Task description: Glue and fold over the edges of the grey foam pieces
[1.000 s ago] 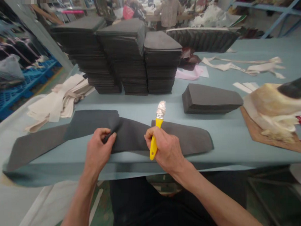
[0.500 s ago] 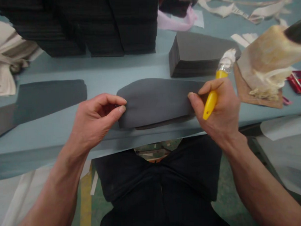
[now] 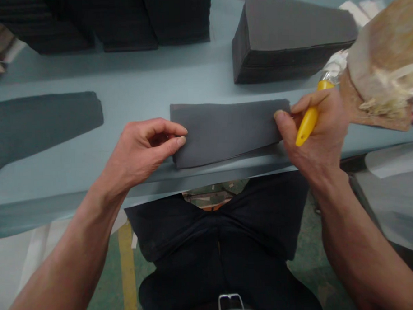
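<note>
A dark grey sheet panel [image 3: 229, 131] lies near the table's front edge, with another layer showing under its lower side. My left hand [image 3: 148, 145] pinches its left end between thumb and forefinger. At the right end, the thumb and fingers of my right hand [image 3: 317, 128] are closed on its corner. A yellow-handled paintbrush [image 3: 307, 126] is tucked in the same right hand, its whitish bristles pointing up and away. To the left, another dark panel [image 3: 49, 124] lies flat, overlapping a further piece at the picture's edge.
A stack of grey panels [image 3: 297, 25] stands behind my right hand. Tall dark stacks [image 3: 123, 22] rise at the back left. A glue-crusted container [image 3: 385, 44] stands on a brown board [image 3: 374, 113] at the right. The blue table's front edge runs just before my lap.
The panel between my hands has gone from a curved, bowed upper edge to a nearly straight one, lying flatter. Both hands keep their hold. The view has shifted, bringing the grey stack closer.
</note>
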